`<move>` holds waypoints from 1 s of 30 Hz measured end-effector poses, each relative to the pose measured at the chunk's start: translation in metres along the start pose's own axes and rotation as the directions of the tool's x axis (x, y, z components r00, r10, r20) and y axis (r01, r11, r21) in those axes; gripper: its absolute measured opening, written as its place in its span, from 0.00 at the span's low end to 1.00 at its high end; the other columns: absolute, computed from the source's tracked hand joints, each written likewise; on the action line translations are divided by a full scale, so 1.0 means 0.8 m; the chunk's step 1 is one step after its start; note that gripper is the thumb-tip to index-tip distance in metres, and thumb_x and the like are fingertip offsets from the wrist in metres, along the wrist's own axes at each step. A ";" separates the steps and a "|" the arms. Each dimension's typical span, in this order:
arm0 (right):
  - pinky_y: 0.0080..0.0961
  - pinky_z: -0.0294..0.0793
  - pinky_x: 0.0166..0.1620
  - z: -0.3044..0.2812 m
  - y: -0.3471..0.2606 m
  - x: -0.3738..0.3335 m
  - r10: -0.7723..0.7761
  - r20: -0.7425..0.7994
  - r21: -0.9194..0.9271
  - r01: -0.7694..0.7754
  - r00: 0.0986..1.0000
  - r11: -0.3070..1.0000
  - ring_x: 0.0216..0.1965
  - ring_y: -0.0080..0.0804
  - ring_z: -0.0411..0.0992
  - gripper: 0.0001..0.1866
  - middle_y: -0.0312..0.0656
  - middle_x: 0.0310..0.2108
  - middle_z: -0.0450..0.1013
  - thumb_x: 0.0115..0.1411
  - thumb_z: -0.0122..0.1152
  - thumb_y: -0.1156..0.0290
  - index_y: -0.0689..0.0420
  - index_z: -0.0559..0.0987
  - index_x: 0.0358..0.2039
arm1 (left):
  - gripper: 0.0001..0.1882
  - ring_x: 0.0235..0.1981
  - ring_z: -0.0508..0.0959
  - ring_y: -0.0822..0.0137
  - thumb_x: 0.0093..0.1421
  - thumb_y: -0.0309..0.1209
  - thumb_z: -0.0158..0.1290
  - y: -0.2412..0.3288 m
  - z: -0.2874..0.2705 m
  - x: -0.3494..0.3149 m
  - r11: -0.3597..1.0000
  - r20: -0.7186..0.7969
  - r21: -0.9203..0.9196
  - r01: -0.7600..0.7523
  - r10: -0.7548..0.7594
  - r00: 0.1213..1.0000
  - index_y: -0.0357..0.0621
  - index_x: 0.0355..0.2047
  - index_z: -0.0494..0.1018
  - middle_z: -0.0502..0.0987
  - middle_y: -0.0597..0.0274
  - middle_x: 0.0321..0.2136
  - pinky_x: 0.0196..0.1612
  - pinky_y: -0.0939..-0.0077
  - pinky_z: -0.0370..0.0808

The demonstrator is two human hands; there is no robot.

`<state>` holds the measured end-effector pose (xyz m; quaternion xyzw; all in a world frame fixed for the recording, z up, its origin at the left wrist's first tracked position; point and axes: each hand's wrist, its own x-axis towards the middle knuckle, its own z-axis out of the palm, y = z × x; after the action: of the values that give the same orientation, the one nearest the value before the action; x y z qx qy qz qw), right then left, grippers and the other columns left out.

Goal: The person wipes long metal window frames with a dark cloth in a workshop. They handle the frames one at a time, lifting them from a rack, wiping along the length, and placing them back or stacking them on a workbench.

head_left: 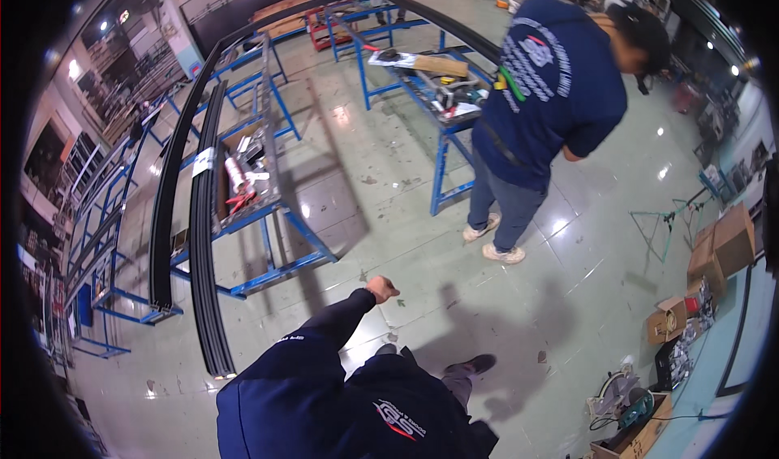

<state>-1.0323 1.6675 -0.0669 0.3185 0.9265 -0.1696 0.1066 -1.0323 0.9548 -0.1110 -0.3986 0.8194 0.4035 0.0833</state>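
My left hand (382,289) hangs in front of me over the tiled floor, at the end of a dark blue sleeve. Its fingers are curled in together, and no object shows in them. Nearest to it, on the left, is a blue metal work stand (286,274). Along that stand lies a bundle of long black metal profiles (205,240), with a wooden tray (219,191) beside it. A red-and-white sealant gun or tube (238,181) lies in the tray among small parts. My right hand is out of the picture.
Ahead on the right, a co-worker (540,102) stands by another blue stand with tools (454,94). A large black frame (188,126) spans several stands. Cardboard boxes (722,244) and a green power saw (635,409) sit at the right. My shoe (480,365) is on the floor.
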 end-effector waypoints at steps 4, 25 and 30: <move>0.48 0.75 0.48 0.009 0.021 0.092 0.161 0.034 0.047 -0.162 0.986 0.986 0.45 0.58 0.76 0.18 0.57 0.43 0.78 0.65 0.54 0.64 0.64 0.78 0.48 | 0.23 0.29 0.82 0.58 0.53 0.49 0.61 0.165 0.040 0.093 0.999 -0.083 -0.011 0.048 -0.049 0.995 0.37 0.30 0.82 0.83 0.51 0.27 0.39 0.63 0.78; 0.50 0.70 0.49 -0.143 -0.467 0.757 -0.033 -0.344 0.159 0.093 0.938 0.983 0.47 0.61 0.73 0.19 0.58 0.43 0.76 0.67 0.52 0.58 0.63 0.74 0.46 | 0.20 0.20 0.80 0.70 0.54 0.46 0.61 0.568 0.354 0.330 0.911 0.234 -0.186 0.368 -0.323 0.917 0.39 0.30 0.80 0.81 0.62 0.22 0.26 0.71 0.78; 0.47 0.71 0.54 -0.190 -0.559 0.895 0.088 -0.511 0.179 0.005 0.855 0.984 0.52 0.58 0.73 0.25 0.60 0.51 0.74 0.70 0.49 0.55 0.64 0.71 0.56 | 0.25 0.37 0.82 0.43 0.53 0.48 0.54 0.659 0.369 0.456 0.971 0.214 0.191 0.145 -0.185 0.959 0.33 0.27 0.81 0.81 0.38 0.28 0.44 0.54 0.77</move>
<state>-1.8806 1.7914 -0.0355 0.3804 0.8956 -0.1558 -0.1702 -1.7105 1.1437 -0.1596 -0.4074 0.8000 0.3656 0.2456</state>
